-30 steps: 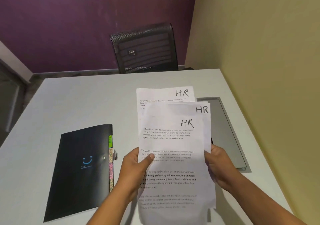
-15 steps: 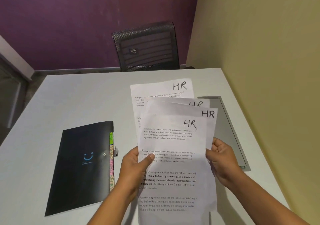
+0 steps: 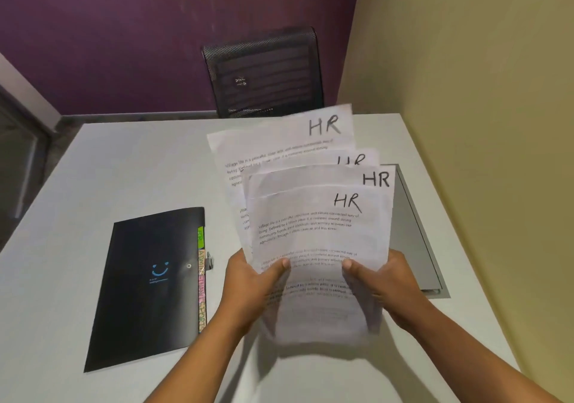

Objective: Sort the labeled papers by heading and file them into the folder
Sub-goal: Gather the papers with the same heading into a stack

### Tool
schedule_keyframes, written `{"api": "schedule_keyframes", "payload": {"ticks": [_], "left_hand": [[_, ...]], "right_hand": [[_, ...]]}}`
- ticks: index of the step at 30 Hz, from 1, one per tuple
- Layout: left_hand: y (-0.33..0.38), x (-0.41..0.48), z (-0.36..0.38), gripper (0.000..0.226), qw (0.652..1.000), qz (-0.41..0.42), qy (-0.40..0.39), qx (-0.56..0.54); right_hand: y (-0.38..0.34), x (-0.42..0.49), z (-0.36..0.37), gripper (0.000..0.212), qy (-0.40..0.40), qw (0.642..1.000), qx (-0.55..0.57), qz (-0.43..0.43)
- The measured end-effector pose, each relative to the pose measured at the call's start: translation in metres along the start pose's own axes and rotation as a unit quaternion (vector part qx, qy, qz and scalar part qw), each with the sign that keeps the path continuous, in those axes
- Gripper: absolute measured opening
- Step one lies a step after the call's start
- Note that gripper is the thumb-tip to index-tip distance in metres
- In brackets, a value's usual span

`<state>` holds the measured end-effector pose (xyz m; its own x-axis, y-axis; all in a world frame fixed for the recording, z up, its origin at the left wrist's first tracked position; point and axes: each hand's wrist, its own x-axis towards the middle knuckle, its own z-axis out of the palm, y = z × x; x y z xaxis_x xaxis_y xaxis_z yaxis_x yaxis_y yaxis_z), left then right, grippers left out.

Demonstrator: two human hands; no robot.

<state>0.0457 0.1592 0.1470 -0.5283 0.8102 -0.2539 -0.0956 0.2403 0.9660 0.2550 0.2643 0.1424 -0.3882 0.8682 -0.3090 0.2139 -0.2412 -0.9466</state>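
Observation:
I hold a fanned stack of several white printed papers, each headed "HR" in black marker, lifted above the white table. My left hand grips the stack's left edge with the thumb on the front sheet. My right hand grips the right edge the same way. A black folder with a blue smiley logo lies closed on the table to the left of my hands. Coloured labelled tabs run along the folder's right edge.
A grey recessed cable tray sits in the table behind the papers on the right. A black mesh chair stands at the far table edge against a purple wall. A beige wall borders the table's right side.
The papers have risen off the table and fanned out further, so more HR headings show. My right thumb has shifted onto the front sheet. The folder has not moved.

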Motion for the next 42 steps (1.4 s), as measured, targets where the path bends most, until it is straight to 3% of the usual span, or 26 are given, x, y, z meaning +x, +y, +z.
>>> {"api": "schedule_keyframes", "payload": {"ticks": [10,13,16,21,26,31,35,39,42], "left_hand": [[0.015,0.004,0.000,0.035,0.987,0.134,0.003,0.085],[0.006,0.002,-0.002,0.032,0.992,0.117,-0.008,0.052],[-0.002,0.001,-0.003,0.031,0.990,0.117,-0.003,0.079],[-0.005,0.000,-0.006,0.019,0.987,0.130,-0.009,0.096],[-0.002,0.001,-0.009,0.026,0.986,0.148,-0.008,0.075],[-0.027,0.005,-0.007,0.029,0.996,0.073,-0.006,0.060],[-0.050,0.003,-0.009,0.022,0.999,0.019,0.004,0.033],[-0.075,-0.004,-0.003,0.019,0.998,-0.052,-0.023,0.031],[-0.080,-0.006,-0.008,0.018,0.997,-0.072,-0.025,0.018]], "right_hand": [[-0.007,-0.003,0.007,0.027,0.043,0.997,0.036,-0.059],[-0.003,-0.003,0.006,0.018,0.047,0.997,0.016,-0.055],[-0.003,-0.006,0.006,0.029,0.027,0.997,0.007,-0.072],[0.000,-0.004,0.004,0.028,0.014,0.996,-0.011,-0.086],[-0.007,-0.004,0.005,0.030,0.011,0.993,-0.017,-0.120],[0.013,0.000,0.015,0.036,-0.007,0.999,-0.003,-0.031],[0.023,-0.007,0.018,0.034,-0.013,0.999,-0.016,-0.034],[0.046,-0.013,0.026,0.033,-0.037,0.997,-0.065,0.033],[0.058,-0.016,0.029,0.032,-0.039,0.990,-0.128,0.037]]}}
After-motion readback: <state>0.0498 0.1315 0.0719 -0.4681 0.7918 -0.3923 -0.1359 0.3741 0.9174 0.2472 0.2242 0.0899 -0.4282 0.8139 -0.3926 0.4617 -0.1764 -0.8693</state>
